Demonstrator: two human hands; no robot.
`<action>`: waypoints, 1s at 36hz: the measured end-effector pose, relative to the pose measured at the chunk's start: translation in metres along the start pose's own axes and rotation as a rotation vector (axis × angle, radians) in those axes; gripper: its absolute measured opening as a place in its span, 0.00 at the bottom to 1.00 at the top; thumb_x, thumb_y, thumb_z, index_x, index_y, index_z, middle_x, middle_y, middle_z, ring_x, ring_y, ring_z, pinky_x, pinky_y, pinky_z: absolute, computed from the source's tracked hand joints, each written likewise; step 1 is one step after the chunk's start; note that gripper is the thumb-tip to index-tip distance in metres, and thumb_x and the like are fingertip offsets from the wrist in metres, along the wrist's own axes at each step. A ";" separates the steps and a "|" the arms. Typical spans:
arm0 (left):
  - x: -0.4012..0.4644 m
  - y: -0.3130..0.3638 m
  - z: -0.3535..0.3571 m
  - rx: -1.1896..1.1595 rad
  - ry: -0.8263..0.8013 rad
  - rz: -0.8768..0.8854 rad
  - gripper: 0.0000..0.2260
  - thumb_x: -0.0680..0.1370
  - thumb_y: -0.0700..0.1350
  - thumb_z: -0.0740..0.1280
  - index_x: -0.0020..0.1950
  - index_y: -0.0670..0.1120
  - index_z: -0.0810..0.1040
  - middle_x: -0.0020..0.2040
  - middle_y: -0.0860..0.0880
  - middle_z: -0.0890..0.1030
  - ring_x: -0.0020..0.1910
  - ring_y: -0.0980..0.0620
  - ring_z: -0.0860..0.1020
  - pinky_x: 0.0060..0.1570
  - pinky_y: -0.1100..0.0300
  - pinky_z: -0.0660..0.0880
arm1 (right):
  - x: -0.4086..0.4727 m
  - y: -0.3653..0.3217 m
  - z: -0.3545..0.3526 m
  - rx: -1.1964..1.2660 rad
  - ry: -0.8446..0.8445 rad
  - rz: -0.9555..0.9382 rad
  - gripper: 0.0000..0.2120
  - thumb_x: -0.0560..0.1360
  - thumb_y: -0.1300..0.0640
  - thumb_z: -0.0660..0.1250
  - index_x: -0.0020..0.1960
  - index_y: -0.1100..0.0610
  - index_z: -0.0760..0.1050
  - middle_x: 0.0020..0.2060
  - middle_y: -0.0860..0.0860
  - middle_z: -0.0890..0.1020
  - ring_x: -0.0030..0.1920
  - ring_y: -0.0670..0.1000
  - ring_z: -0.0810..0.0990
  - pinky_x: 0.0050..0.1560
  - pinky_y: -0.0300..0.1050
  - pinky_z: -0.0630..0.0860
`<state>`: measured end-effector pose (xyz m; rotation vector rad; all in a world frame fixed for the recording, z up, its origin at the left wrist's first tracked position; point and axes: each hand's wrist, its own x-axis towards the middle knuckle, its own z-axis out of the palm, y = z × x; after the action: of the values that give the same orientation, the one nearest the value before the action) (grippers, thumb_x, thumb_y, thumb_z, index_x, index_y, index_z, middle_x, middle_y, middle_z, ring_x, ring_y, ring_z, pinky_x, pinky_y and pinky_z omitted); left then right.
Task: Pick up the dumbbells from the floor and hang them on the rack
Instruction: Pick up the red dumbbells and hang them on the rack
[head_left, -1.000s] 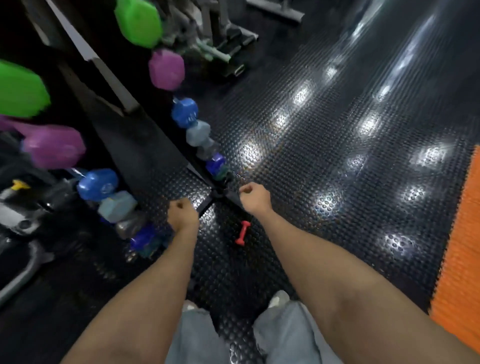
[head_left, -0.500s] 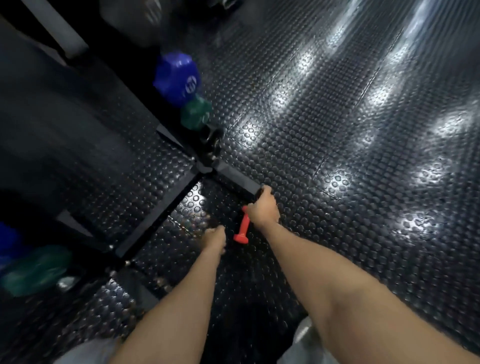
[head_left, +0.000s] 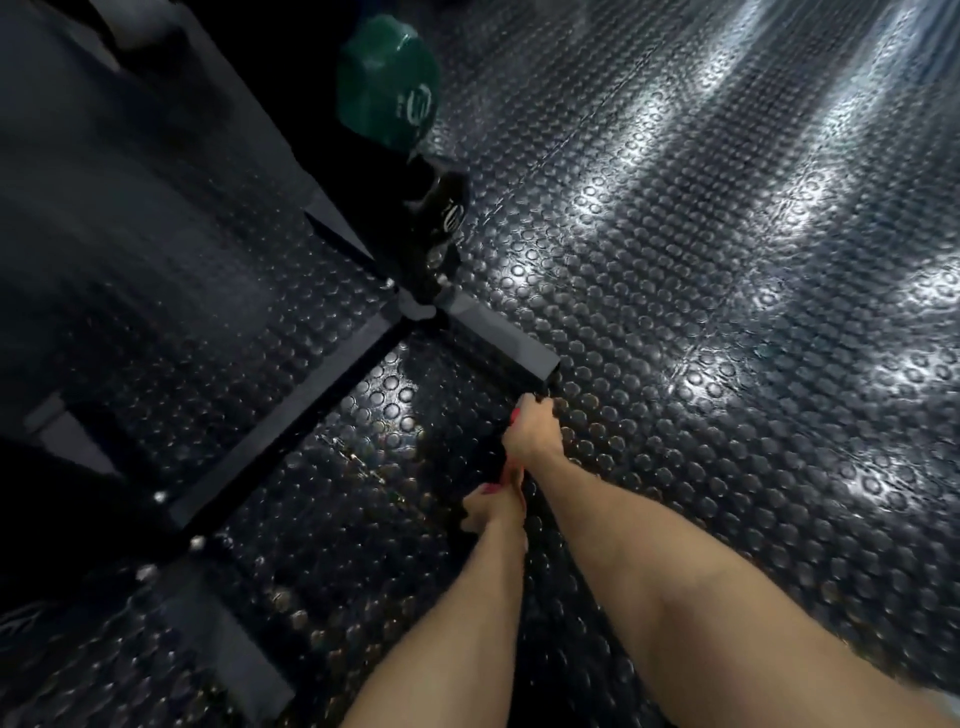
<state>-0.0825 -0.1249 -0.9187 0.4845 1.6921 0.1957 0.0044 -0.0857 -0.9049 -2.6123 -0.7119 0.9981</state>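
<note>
Dumbbell, small and red (head_left: 511, 470), lies low on the studded black rubber floor (head_left: 675, 312) beside the black steel rack foot (head_left: 498, 332); only slivers of red show between the two hands. The right hand (head_left: 532, 434) curls its fingers over the far end, and the left hand (head_left: 491, 506) closes on the near end. The pick-up appears to be in hand. Next comes a lift up to a free peg, out of view here. Higher on the rack hang a dark green hexagonal dumbbell (head_left: 387, 83) and a black one (head_left: 441, 213).
</note>
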 end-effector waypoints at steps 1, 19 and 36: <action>-0.008 0.005 -0.003 -0.053 0.031 -0.006 0.19 0.75 0.45 0.72 0.65 0.43 0.76 0.63 0.38 0.78 0.55 0.41 0.80 0.56 0.50 0.79 | -0.002 -0.002 -0.008 0.057 -0.021 0.039 0.17 0.76 0.62 0.64 0.65 0.58 0.69 0.65 0.58 0.68 0.62 0.63 0.75 0.63 0.57 0.74; -0.378 0.202 -0.048 -0.309 -0.054 0.212 0.17 0.58 0.56 0.73 0.38 0.45 0.83 0.35 0.47 0.82 0.34 0.47 0.79 0.33 0.57 0.75 | -0.212 -0.138 -0.361 0.602 0.049 0.160 0.07 0.67 0.49 0.68 0.36 0.52 0.78 0.39 0.53 0.83 0.45 0.58 0.84 0.42 0.56 0.84; -0.700 0.344 -0.056 -0.423 -0.044 0.489 0.16 0.63 0.56 0.69 0.38 0.44 0.83 0.39 0.44 0.84 0.35 0.47 0.78 0.34 0.57 0.74 | -0.396 -0.253 -0.670 0.611 -0.022 -0.044 0.06 0.72 0.55 0.64 0.47 0.55 0.75 0.33 0.56 0.82 0.28 0.56 0.83 0.25 0.48 0.81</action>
<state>0.0104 -0.1038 -0.1423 0.5677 1.4125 0.8723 0.1150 -0.1208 -0.0946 -2.0492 -0.3822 1.0326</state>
